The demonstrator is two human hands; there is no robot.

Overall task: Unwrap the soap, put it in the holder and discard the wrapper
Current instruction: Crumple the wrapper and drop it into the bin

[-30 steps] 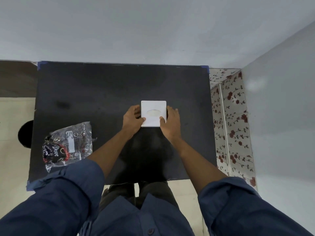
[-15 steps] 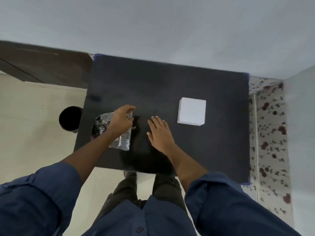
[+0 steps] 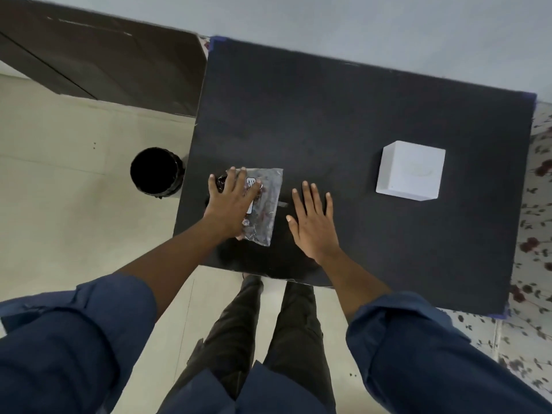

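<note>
The clear crinkled soap wrapper (image 3: 266, 206), printed in dark colours with a white label, lies on the black table (image 3: 328, 115) near its left edge. My left hand (image 3: 230, 204) lies flat on the wrapper's left half with fingers spread, not curled around it. My right hand (image 3: 312, 222) is open, palm down, just right of the wrapper and apart from it. The white square soap holder (image 3: 410, 171) stands far to the right, with a faint oval on its top; I cannot tell whether that is the soap.
A round black bin (image 3: 155, 171) stands on the pale floor right beside the table's left edge. A dark wooden panel (image 3: 104, 61) is behind it. A flowered surface (image 3: 534, 234) borders the table's right side. My legs are below the table's front edge.
Both hands left the white holder and moved left. My left hand reached the wrapper and now lies spread on it. The view swung left, bringing the bin closer.
</note>
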